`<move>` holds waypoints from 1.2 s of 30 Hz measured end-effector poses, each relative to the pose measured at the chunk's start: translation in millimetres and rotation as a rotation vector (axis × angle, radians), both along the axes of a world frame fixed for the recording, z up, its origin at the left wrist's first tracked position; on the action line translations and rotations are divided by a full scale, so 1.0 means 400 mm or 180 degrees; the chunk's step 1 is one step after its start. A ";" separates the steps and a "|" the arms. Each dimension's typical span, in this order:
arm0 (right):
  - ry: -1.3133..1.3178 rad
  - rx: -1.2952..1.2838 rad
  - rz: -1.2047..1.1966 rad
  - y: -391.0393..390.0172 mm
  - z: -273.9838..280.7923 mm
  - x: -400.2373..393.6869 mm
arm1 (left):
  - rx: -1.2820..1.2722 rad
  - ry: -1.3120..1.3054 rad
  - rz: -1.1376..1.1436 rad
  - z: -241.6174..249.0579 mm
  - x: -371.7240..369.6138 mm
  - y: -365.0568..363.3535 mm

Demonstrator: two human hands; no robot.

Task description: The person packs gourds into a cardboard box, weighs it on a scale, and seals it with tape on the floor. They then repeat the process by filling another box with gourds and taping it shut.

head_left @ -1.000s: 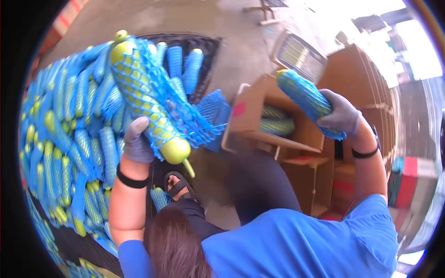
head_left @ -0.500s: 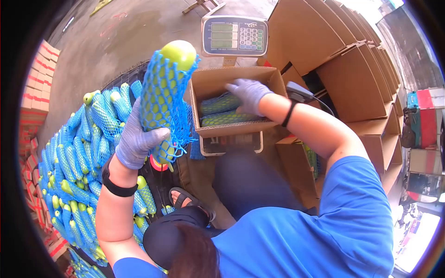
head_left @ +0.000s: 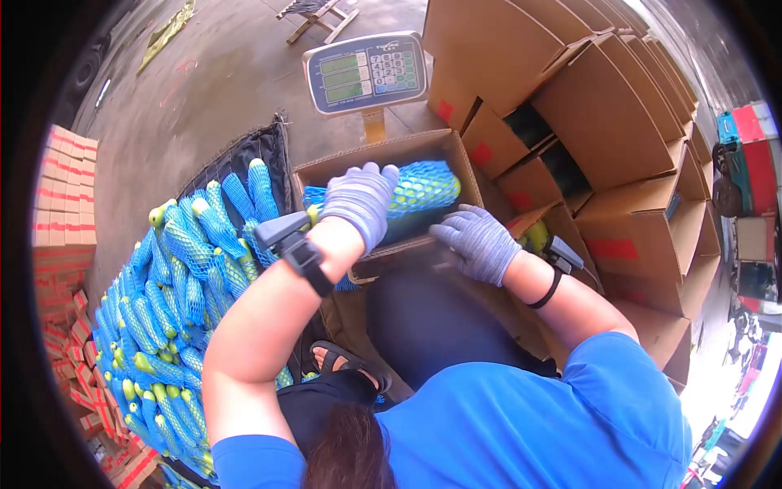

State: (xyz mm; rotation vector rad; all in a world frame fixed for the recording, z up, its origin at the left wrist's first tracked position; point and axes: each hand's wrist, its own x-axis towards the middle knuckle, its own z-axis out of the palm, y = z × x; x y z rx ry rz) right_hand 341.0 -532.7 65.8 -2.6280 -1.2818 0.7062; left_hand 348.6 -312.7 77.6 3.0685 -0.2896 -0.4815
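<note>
My left hand, in a grey glove, is wrapped round a long green gourd in a blue foam net. The gourd lies sideways across the mouth of an open cardboard box, its bare light-green end pointing right. Beside the box's near right corner, my right hand, gloved too, has its fingers apart and holds nothing. The inside of the box is mostly hidden under the gourd and my left hand.
Behind the box stands a scale display with a keypad. A big heap of netted gourds fills the left side. Open cartons are stacked at the right, and red-striped boxes rise at the far left.
My left hand has brought the gourd right and down, turning it from upright to sideways over the box. My right hand has come out of the box towards its near right corner.
</note>
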 end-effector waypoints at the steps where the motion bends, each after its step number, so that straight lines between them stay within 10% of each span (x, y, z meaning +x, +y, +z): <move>1: -0.0044 0.0058 -0.0032 -0.007 -0.004 -0.009 | 0.0185 0.0195 -0.0082 -0.046 0.006 -0.022; 7: -0.0708 0.1582 0.0006 -0.063 -0.119 -0.012 | 0.0090 0.0547 -0.0332 -0.053 0.025 -0.077; 21: -0.0956 0.2200 -0.0342 -0.063 -0.161 -0.001 | -0.0877 0.2318 -0.0018 -0.144 0.136 -0.019; 26: -0.0811 0.1752 -0.0275 -0.068 -0.154 -0.020 | -0.0929 0.1460 -0.0272 -0.276 0.051 -0.007; 32: -0.0907 0.2131 -0.0263 -0.042 -0.108 0.012 | 0.0019 0.1188 -0.0175 -0.178 0.063 -0.037; 36: -0.1121 0.2636 -0.0393 -0.060 -0.054 0.018 | -0.0954 0.0394 0.0040 -0.074 0.010 0.039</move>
